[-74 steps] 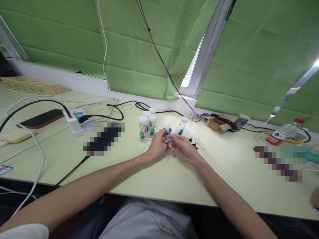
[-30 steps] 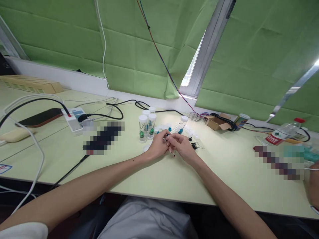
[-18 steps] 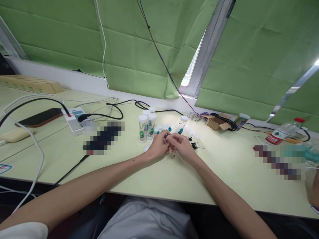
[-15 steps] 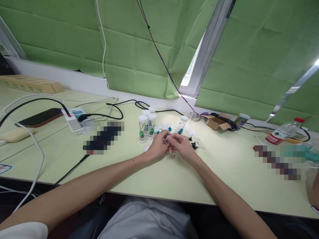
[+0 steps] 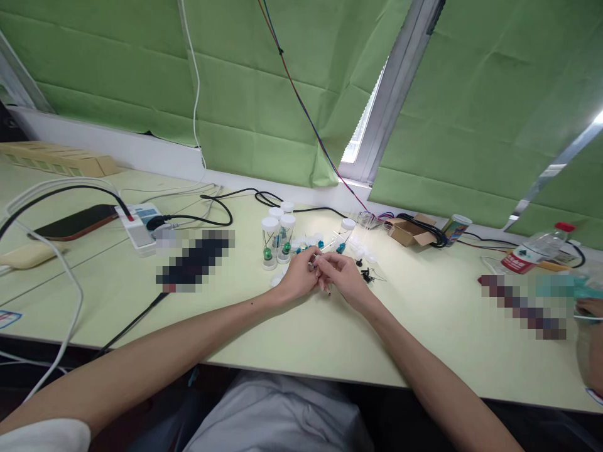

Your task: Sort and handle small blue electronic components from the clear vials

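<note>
My left hand (image 5: 301,275) and my right hand (image 5: 343,275) meet over the middle of the table (image 5: 320,333), fingers curled and fingertips together. Both are closed around something small that the fingers mostly hide. Left of them stand several clear tubes with white lids; the front tube (image 5: 270,245) has a green piece inside. Just behind my fingers lie small blue pieces (image 5: 321,244) and another lidded tube (image 5: 348,227). White caps (image 5: 370,256) and small black parts with thin wires (image 5: 366,275) lie to the right of my right hand.
At left are a power strip (image 5: 137,229), a dark phone (image 5: 75,222) and cables. A small open carton (image 5: 412,231) and a printed can (image 5: 456,230) stand at the back right. Farther right is a red-capped bottle (image 5: 537,248), beside another person's arm (image 5: 591,351).
My hands stay together in nearly the same place, with only slight finger motion. At the right edge, the other person's arm has come further into view.
</note>
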### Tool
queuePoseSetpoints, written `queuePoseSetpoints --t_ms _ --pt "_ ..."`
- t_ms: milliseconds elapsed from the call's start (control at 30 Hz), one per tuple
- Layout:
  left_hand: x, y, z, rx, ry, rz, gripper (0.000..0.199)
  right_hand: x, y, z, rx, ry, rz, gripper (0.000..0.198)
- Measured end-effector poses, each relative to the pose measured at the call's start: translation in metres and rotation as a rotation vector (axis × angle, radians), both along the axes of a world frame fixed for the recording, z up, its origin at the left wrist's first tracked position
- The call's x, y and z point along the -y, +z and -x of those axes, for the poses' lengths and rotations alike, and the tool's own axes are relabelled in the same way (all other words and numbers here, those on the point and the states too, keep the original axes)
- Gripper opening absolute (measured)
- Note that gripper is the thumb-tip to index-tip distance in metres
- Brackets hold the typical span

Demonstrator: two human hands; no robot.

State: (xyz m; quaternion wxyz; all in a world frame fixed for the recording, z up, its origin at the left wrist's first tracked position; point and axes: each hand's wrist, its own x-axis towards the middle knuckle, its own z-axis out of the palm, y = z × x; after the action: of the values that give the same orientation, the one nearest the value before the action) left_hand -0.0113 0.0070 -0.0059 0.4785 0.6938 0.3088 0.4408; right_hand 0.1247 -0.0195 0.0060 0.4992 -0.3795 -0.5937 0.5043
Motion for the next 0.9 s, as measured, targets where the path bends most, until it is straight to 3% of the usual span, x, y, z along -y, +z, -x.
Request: queuePoseSetpoints --t_ms 900 --pt "0.0006 -0.0028 -0.0005 0.03 -0.038 0.0 0.008 0.0012 -0.0008 0.0007 0.046 -0.025 -0.033 0.037"
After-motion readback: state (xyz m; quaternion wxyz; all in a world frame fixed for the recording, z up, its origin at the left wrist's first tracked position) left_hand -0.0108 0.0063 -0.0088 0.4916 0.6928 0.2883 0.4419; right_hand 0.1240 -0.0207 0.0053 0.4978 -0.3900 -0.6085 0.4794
